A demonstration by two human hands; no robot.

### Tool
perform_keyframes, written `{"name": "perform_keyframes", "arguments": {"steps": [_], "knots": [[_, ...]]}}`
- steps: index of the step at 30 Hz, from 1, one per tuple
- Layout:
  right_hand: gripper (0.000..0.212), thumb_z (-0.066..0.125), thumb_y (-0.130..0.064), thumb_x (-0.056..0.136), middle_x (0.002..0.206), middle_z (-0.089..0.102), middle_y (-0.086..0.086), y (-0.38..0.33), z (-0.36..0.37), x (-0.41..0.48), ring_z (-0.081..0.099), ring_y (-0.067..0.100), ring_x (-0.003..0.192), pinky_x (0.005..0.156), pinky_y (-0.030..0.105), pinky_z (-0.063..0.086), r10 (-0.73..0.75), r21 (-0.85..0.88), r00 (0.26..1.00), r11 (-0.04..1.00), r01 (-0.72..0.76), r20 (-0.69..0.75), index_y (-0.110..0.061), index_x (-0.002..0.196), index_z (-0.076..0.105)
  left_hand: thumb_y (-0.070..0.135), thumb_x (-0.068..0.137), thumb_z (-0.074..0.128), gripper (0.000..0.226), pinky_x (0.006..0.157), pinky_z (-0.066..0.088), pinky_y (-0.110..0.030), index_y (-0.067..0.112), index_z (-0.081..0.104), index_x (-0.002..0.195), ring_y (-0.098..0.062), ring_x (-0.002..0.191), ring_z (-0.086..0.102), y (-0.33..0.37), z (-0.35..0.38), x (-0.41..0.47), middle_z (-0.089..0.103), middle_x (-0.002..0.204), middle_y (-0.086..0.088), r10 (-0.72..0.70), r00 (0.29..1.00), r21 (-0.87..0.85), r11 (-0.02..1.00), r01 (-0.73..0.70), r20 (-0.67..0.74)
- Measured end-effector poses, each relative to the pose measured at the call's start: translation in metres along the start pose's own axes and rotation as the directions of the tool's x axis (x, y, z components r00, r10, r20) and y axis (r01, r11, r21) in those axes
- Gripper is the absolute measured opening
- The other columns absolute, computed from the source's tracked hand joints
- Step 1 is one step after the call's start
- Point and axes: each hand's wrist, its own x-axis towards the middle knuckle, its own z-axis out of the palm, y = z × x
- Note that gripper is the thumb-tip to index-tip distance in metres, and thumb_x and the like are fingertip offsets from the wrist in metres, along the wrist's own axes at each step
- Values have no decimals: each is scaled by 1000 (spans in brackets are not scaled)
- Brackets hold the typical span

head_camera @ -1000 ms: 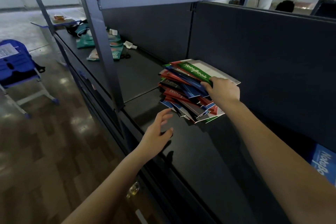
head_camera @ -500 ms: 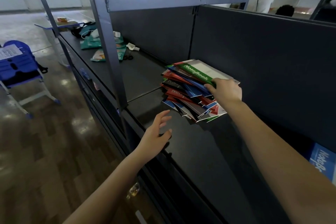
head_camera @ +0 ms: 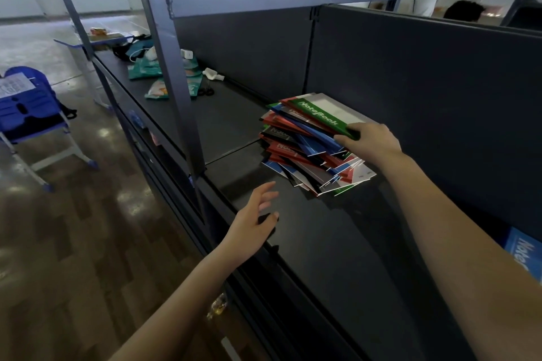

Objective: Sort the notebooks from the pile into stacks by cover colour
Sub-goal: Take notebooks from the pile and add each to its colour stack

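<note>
A messy pile of notebooks (head_camera: 305,149) with red, blue, black and green covers lies on the black shelf (head_camera: 322,243). On top sits a green notebook (head_camera: 319,114) marked "NoteBook". My right hand (head_camera: 371,141) grips the near corner of that green notebook, thumb on its cover. My left hand (head_camera: 253,226) hovers open over the shelf's front edge, left of and below the pile, touching nothing. A blue notebook (head_camera: 525,252) lies on the shelf at the far right edge, partly cut off.
A grey metal post (head_camera: 176,79) stands left of the pile. Dark back panels (head_camera: 425,91) wall the shelf behind. Teal packets, scissors and small items (head_camera: 173,79) lie further along the shelf. A blue chair (head_camera: 29,108) stands on the floor at left. People stand beyond the panels.
My right hand has closed on the green notebook's corner and raised it slightly off the pile. My left hand has barely moved.
</note>
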Motion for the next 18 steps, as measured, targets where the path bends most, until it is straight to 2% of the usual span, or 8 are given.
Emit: {"name": "perform_keyframes", "arguments": {"steps": [3,6,9,13,16,18], "knots": [[46,42,-54,96,103,63,7,-3,6,-2,59,22,87,64,30,47,-18,-123,996,992,8,-82,-19,121,57,10,97,50,54,105,35,-25,42,27,133,-11,134,39,1,4,2,46,133,14,11,1000,7,1000,-11,10],[45,34,-51,99,97,65,9,-8,9,-4,60,24,81,59,30,43,-16,-238,989,971,-20,-147,-17,119,56,9,96,51,55,103,35,-22,41,27,134,-10,133,40,-1,4,2,46,133,13,5,1000,11,1000,-5,14],[43,33,-44,101,86,62,8,-11,5,-3,59,23,71,58,30,44,4,-202,979,978,-46,-203,-11,113,58,7,96,51,55,103,35,-19,38,28,135,-9,131,41,-1,3,-1,47,132,11,5,1000,10,1000,-5,3],[39,34,-36,103,79,57,8,-11,1,-6,55,23,66,58,30,39,-29,-207,960,978,-30,-279,-7,108,60,5,96,50,55,104,36,-23,36,29,135,-8,131,41,-2,0,-5,48,129,10,-4,1000,-8,1000,4,-14],[39,33,-35,103,82,65,12,-10,5,-16,61,27,65,59,34,50,-96,-240,948,970,21,-304,-6,107,59,7,95,52,56,106,40,-31,44,29,130,-11,129,43,-1,-4,-5,47,130,13,9,999,-34,999,-10,-37],[38,33,-35,103,81,66,15,-10,9,-25,63,31,65,60,38,54,-130,-271,938,962,40,-323,-6,106,59,8,94,53,57,105,42,-31,48,29,127,-10,128,46,5,-4,-4,46,132,14,33,997,-53,998,-37,-75]]}}
